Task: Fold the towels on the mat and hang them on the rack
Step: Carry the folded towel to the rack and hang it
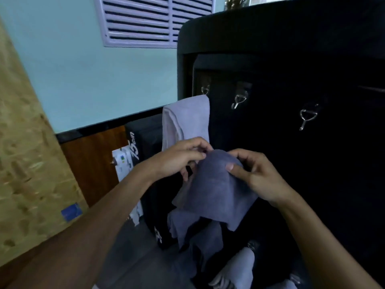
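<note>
Pale green wall (87,76) and a louvred vent (154,19) fill the upper left, and straight ahead of me stands the dark rack (281,49) with 3 metal hooks along its panel: one at the left (205,90), one in the middle (239,99), one to the right (308,116). 1 light towel (187,117) already hangs from the left hook, folded lengthwise.

I hold the darker towel (216,188) up in front of the rack, below the hooks. My left hand (179,159) pinches its top edge between thumb and fingertips. My right hand (256,176) grips the top fold from the other side, thumb pressed flat on the cloth. Both hands are closed on this same towel, and its lower part hangs loose, with uneven corners drooping toward more pale cloth (239,265) near my feet.

As I judge it, the risk is the fold. Only the top is held, so the layers below could slide apart as I lift, and the towel would hang lopsided. The hooks are small and shiny against a dark panel, hard to read in this light; if I catch only 1 layer, the towel may slip off. Reaching for the middle hook, my left arm could also brush the hanging towel and knock it down.
</note>
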The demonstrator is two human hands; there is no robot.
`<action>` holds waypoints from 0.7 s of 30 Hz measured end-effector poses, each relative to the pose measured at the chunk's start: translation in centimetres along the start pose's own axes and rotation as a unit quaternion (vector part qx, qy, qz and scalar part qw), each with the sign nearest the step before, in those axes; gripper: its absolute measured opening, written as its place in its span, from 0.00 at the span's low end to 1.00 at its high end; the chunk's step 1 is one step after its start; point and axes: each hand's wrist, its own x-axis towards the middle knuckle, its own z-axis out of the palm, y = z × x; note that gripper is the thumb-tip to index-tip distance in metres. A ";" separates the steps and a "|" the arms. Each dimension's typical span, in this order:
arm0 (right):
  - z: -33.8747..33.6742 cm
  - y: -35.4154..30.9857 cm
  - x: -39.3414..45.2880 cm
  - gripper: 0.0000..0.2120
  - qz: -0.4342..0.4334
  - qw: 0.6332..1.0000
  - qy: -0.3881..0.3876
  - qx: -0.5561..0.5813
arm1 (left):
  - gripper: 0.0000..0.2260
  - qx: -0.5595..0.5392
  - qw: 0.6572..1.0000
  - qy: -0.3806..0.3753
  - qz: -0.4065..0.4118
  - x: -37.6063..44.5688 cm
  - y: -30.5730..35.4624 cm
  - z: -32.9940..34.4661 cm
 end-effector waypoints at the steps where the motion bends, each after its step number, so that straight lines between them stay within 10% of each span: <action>1: -0.3 -0.2 0.0 0.05 0.003 1.000 0.017 0.006 | 0.09 -0.028 0.999 -0.042 -0.018 0.6 0.4 -0.5; 5: -1.2 -0.6 0.0 0.05 0.022 0.995 0.092 0.030 | 0.09 -0.074 0.992 -0.103 -0.011 2.7 0.8 -0.5; 15: -1.5 -1.1 3.1 0.12 -0.089 0.948 0.299 -0.056 | 0.08 -0.236 0.969 0.059 0.047 8.3 5.0 -1.2; 21: -0.9 -0.7 6.0 0.16 -0.016 0.931 0.338 -0.136 | 0.08 -0.196 0.976 0.090 -0.032 12.5 7.0 -2.9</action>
